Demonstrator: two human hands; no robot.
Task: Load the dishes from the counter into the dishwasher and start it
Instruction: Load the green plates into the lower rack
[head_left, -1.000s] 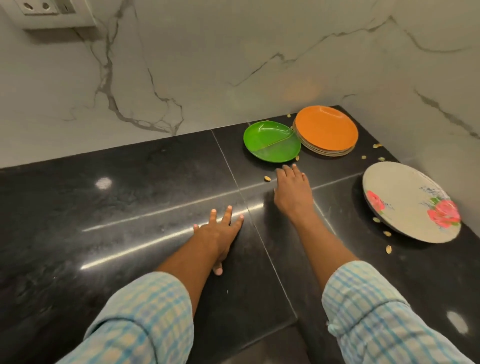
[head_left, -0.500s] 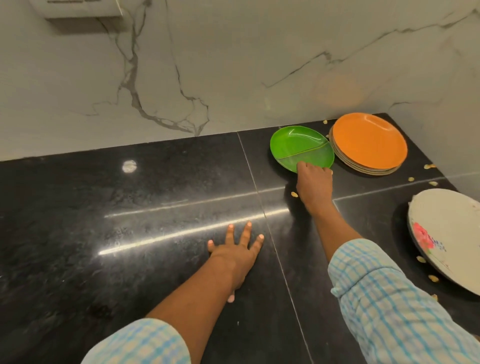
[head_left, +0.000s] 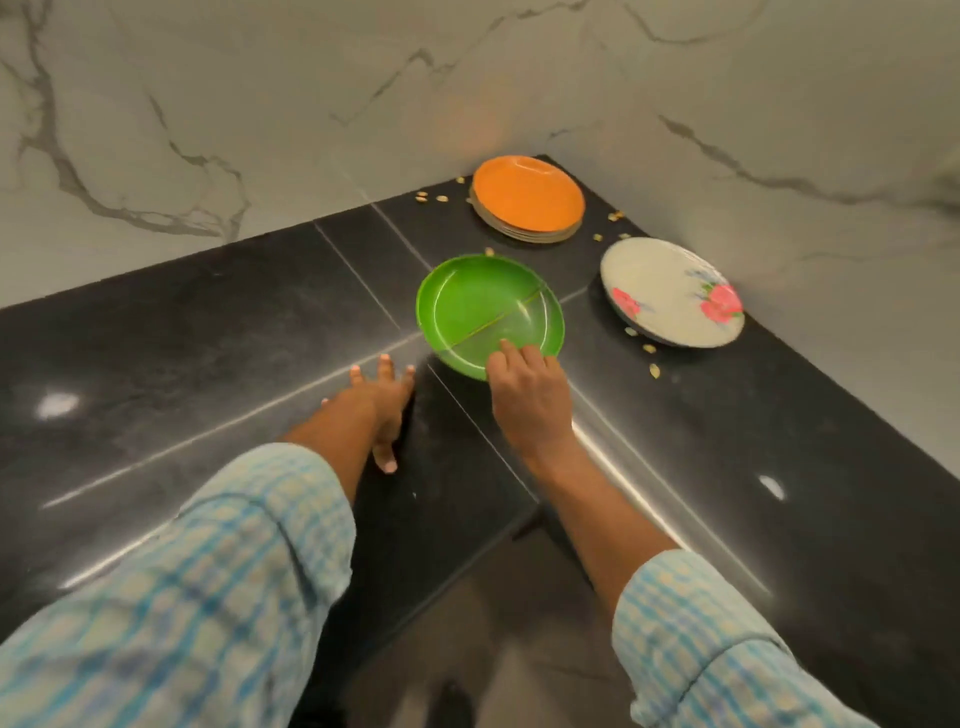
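round green divided plastic plate (head_left: 483, 312): near side of round orange plate stack (head_left: 527, 200) | right hand (head_left: 530, 400): nearer, pinching plate's near rim, plate extending away beyond it | left hand (head_left: 376, 402): flat, fingers spread, holding nothing

A polished black stone table (head_left: 156, 364) with thin pale seams spreads left of the left hand (head_left: 379, 410). White, grey-veined marble walls (head_left: 260, 104) meet in a corner beyond the right hand (head_left: 530, 405). Light glints (head_left: 57, 405) lie on the stone. Nearer than the hands, perhaps a grey floor (head_left: 519, 649).
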